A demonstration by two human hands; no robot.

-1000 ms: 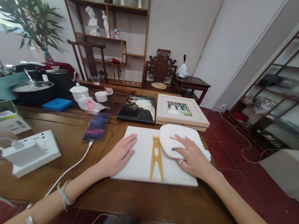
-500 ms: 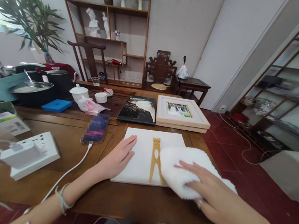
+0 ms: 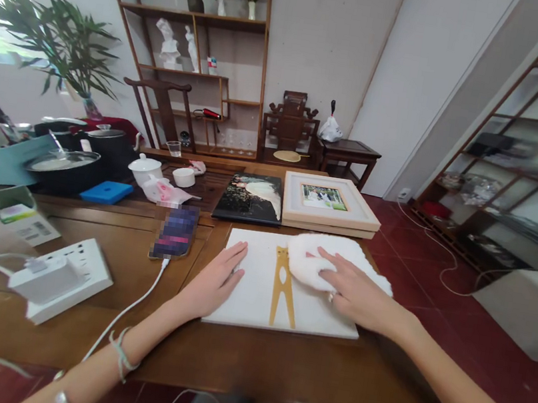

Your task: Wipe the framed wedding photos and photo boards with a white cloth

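Observation:
A white board [image 3: 246,302] lies flat on the wooden table in front of me. On its face is a tan figure [image 3: 281,284] with two long legs, an oval hole and a small cat-like head. My left hand [image 3: 216,281] rests flat on the board's left edge, fingers stretched out and holding nothing. Over the upper right of the board, my right hand [image 3: 352,288] grips a fluffy white cloth [image 3: 311,241], its fingers pressing the cloth down. The cloth's left side touches the figure near its head; the right thumb is hidden.
Behind the board lie a dark picture panel [image 3: 249,198] and stacked pale wooden frames [image 3: 357,221]. On the left are a phone [image 3: 176,235] on a white charging cable, a power strip [image 3: 65,279], a blue block [image 3: 106,192], a lidded white bowl [image 3: 145,169] and a dark pan [image 3: 64,167].
My right hand and the cloth have moved away from me, from the board's lower right to its upper right, uncovering the figure's right leg. The left hand stays on the board.

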